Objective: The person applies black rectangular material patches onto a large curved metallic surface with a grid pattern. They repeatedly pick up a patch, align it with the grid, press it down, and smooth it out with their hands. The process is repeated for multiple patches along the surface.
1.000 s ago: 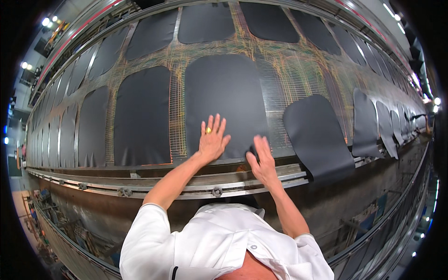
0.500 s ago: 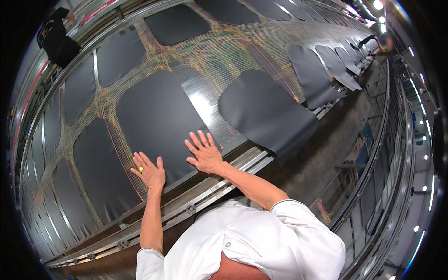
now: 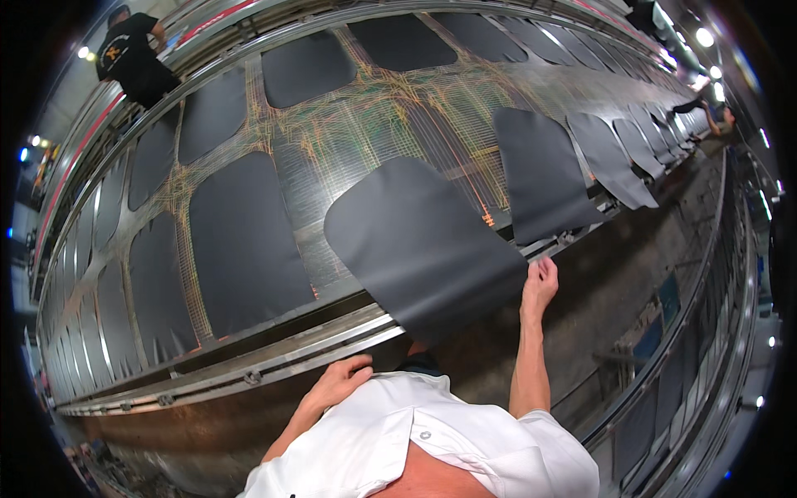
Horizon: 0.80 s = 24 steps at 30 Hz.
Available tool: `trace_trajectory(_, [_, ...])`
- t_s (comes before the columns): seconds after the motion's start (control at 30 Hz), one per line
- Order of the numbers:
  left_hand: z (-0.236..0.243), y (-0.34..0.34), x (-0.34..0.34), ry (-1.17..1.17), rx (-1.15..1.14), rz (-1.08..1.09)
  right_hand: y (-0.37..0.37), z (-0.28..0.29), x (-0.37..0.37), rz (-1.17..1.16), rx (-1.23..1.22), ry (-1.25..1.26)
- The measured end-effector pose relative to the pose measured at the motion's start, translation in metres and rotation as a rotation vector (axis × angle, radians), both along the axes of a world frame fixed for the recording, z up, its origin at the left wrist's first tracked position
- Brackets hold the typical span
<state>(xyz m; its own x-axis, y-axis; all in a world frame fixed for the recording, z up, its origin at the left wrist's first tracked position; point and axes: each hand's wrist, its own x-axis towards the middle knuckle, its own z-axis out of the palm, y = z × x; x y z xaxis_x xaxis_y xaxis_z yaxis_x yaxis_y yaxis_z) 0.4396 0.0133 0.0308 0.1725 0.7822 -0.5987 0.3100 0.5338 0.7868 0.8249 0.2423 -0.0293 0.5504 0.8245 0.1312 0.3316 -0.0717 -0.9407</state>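
A black flexible sheet (image 3: 415,232) with rounded far corners hangs over the front rail (image 3: 332,336) of the long table. My right hand (image 3: 540,278) pinches this sheet at its near right corner. My left hand (image 3: 349,373) is low beside the rail, left of the hanging sheet, holding nothing, its fingers loosely bent and apart. Another black sheet (image 3: 241,249) lies flat to the left, and a further one (image 3: 544,174) droops over the edge to the right. Orange, yellow and green line patterns show on the metal tabletop (image 3: 307,216) between the sheets.
Rows of sheets (image 3: 398,37) run along both sides of the table. A person in a black T-shirt (image 3: 133,58) stands beyond it at upper left; another person (image 3: 714,116) is far right along the near side. A curved railing (image 3: 689,282) and metal framework line the lower right.
Both hands have left the flat sheet they were pressing. The right moved rightward and took the hanging sheet; the left dropped toward my body. The view turned and shifted along the table toward the right.
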Motion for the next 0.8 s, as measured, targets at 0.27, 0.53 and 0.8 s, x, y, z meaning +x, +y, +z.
trace_trajectory(0.27, [-0.054,0.031,0.080,-0.429,-0.070,0.302,0.003,-0.040,0.037,0.190,-0.206,0.324])
trace_trajectory(0.53, [-0.036,0.067,0.099,-0.384,-0.206,0.601,0.062,0.023,0.054,0.456,-0.789,0.470])
trace_trajectory(0.8, [0.062,0.138,0.056,-0.619,0.138,0.670,0.114,0.123,0.019,0.617,-0.580,0.556])
